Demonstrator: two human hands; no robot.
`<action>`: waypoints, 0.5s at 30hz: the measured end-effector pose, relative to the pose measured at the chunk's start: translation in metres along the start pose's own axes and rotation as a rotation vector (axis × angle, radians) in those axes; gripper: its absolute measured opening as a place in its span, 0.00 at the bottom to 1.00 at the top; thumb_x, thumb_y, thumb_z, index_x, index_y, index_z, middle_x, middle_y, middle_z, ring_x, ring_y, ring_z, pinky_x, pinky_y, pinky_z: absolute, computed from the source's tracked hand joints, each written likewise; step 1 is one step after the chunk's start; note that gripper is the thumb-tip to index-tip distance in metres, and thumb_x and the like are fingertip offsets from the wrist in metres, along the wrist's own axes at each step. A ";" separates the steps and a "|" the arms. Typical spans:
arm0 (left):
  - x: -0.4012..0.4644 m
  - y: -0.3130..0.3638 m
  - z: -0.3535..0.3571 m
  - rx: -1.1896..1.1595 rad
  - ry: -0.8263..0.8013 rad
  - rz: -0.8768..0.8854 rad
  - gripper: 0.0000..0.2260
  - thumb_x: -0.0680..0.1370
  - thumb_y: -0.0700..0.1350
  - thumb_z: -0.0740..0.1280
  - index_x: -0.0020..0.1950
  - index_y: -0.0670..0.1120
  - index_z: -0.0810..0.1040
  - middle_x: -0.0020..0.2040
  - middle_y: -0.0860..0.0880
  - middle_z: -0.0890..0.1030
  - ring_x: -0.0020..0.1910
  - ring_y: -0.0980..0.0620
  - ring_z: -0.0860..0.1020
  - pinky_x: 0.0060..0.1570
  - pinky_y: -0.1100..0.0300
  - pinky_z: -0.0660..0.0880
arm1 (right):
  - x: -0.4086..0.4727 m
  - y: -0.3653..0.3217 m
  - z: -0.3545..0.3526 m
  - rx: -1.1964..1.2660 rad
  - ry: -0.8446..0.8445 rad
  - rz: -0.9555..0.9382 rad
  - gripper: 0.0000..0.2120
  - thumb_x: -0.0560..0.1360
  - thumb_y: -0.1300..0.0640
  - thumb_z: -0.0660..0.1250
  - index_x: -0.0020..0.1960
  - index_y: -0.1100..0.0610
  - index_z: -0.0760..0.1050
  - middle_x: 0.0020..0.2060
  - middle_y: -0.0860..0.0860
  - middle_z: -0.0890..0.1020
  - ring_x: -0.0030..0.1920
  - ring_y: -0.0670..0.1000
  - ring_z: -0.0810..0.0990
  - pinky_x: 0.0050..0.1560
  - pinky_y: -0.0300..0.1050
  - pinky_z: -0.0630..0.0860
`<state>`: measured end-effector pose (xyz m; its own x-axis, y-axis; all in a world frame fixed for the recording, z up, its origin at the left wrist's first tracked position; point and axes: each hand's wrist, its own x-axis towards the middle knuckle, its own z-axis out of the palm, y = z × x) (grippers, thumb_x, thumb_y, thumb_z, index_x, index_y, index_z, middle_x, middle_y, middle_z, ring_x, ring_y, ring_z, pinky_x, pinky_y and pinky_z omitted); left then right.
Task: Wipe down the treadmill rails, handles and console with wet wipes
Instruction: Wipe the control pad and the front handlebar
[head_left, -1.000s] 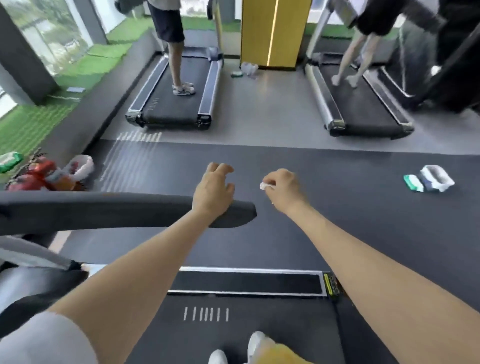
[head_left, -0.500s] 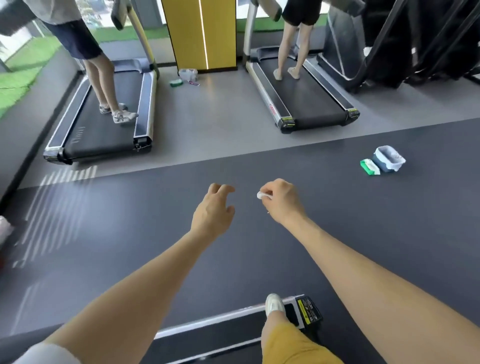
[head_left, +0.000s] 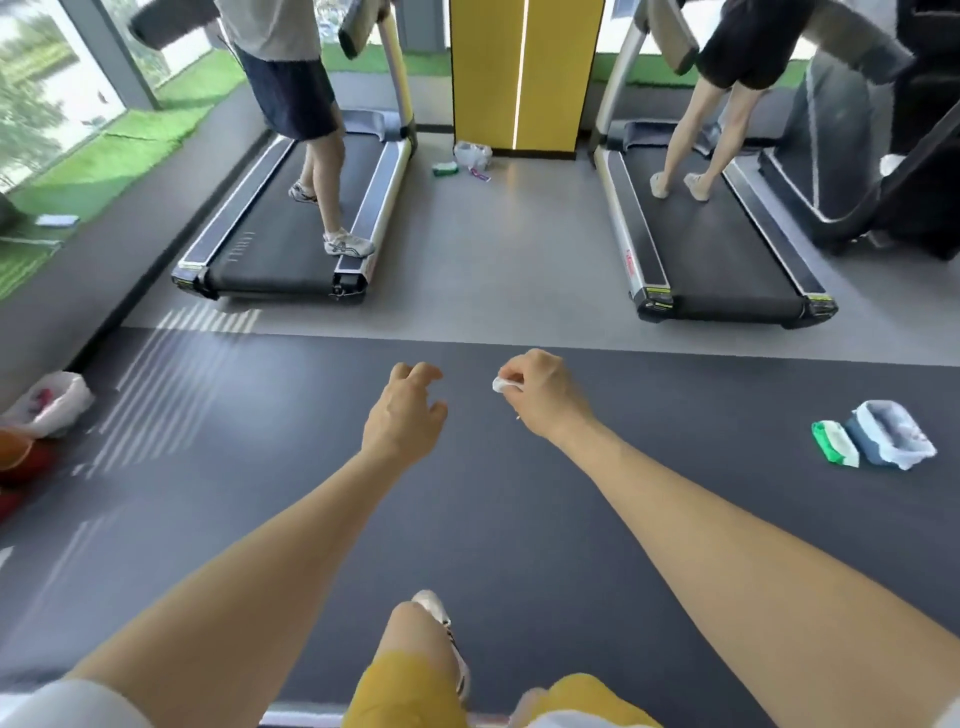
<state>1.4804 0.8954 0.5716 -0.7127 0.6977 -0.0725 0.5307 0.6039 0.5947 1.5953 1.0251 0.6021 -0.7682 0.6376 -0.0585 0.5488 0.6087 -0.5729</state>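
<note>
Our left hand (head_left: 402, 415) hangs over the dark floor mat, grip loosely curled and empty. Our right hand (head_left: 545, 392) pinches a balled, used wipe (head_left: 501, 385). We judge we are between wipes: next we should drop it in the lined bin (head_left: 891, 434) far right, beside the green wipes pack (head_left: 835, 441).

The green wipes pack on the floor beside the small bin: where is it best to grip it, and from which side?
Probably from above, across the long sides of the green wipes pack. It lies flat, and the bin crowds its right edge.
</note>
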 end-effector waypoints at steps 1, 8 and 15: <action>0.013 -0.006 -0.002 -0.001 0.016 -0.011 0.16 0.79 0.43 0.62 0.66 0.50 0.70 0.62 0.51 0.69 0.56 0.51 0.75 0.50 0.51 0.76 | 0.016 -0.004 0.002 -0.012 0.001 -0.024 0.09 0.77 0.62 0.62 0.47 0.67 0.78 0.43 0.54 0.77 0.45 0.60 0.78 0.46 0.56 0.79; 0.128 -0.101 -0.033 0.089 0.154 -0.015 0.14 0.79 0.45 0.61 0.65 0.50 0.71 0.62 0.52 0.70 0.56 0.49 0.76 0.50 0.48 0.76 | 0.170 -0.060 0.062 -0.087 -0.031 -0.265 0.10 0.78 0.59 0.63 0.52 0.61 0.81 0.49 0.57 0.78 0.51 0.57 0.77 0.45 0.41 0.69; 0.259 -0.304 -0.096 0.086 0.411 -0.226 0.14 0.78 0.45 0.64 0.64 0.50 0.72 0.61 0.51 0.71 0.58 0.47 0.76 0.54 0.47 0.75 | 0.366 -0.186 0.232 -0.092 -0.138 -0.595 0.10 0.78 0.57 0.63 0.53 0.57 0.83 0.52 0.57 0.78 0.58 0.56 0.75 0.54 0.42 0.69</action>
<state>1.0901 0.8556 0.4489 -0.9280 0.3450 0.1406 0.3648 0.7652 0.5305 1.1351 1.0359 0.4978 -0.9836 0.1124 0.1408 0.0341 0.8834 -0.4673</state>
